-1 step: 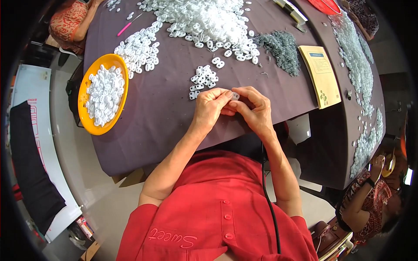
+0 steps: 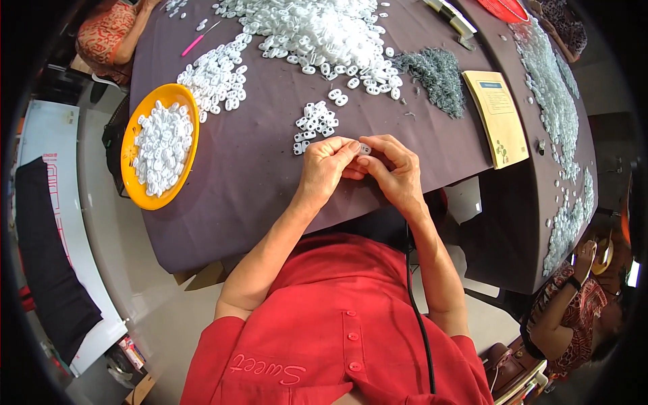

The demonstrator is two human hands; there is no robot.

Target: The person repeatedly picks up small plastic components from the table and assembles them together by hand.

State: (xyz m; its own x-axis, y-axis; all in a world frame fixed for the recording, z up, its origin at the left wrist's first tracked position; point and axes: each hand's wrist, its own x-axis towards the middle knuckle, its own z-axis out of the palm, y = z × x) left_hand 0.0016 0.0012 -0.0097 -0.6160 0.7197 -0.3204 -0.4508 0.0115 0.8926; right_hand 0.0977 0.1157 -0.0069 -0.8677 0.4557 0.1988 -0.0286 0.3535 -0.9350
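A small white oval plastic piece with two holes (image 2: 365, 149) is pinched between my hands above the table's near edge. My left hand (image 2: 326, 167) closes thumb and forefinger at its left side. On its right, my right hand (image 2: 398, 171) grips it between thumb and bent fingers. My fingertips cover part of the piece. Just beyond my left hand lies a small heap of like white pieces (image 2: 317, 120), with two or three loose ones past it. An orange oval tray (image 2: 128, 162) full of the same pieces sits at the left table edge.
A large white pile (image 2: 324, 34) spreads over the far table, with a smaller pile (image 2: 216, 77) to its left. A pink-handled hook (image 2: 194, 44) lies nearby. At right are grey trimmings (image 2: 439, 77), a tan notebook (image 2: 496, 121) and another piece-strewn table (image 2: 536, 169). A black cable (image 2: 420, 317) hangs over my shirt. Other people sit around.
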